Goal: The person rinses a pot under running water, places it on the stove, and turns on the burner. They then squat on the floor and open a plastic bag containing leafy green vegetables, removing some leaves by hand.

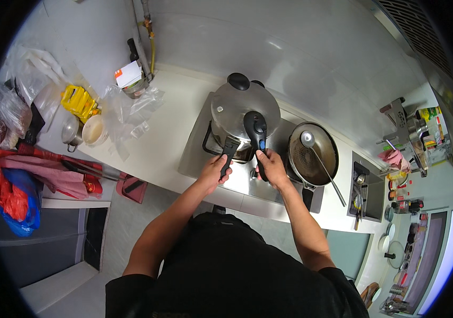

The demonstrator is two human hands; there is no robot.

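A metal pressure cooker (223, 131) stands on the gas stove, covered by its domed lid (242, 101). My left hand (213, 173) grips the black pot handle (230, 150), which points towards me. In my right hand (273, 167) is the black lid handle (255, 127) with a blue button, and my thumb lies just below that button. The two handles sit at an angle to each other, with a gap between them. Whether the lid is locked cannot be seen. A black knob (238, 81) is on the pot's far side.
To the right, a wok (304, 159) holds a metal ladle (308, 140) whose handle juts over the rim. Beyond it is the sink (374, 194). Plastic bags (125, 115), a white bowl (94, 130) and a small pot (72, 131) stand on the left counter.
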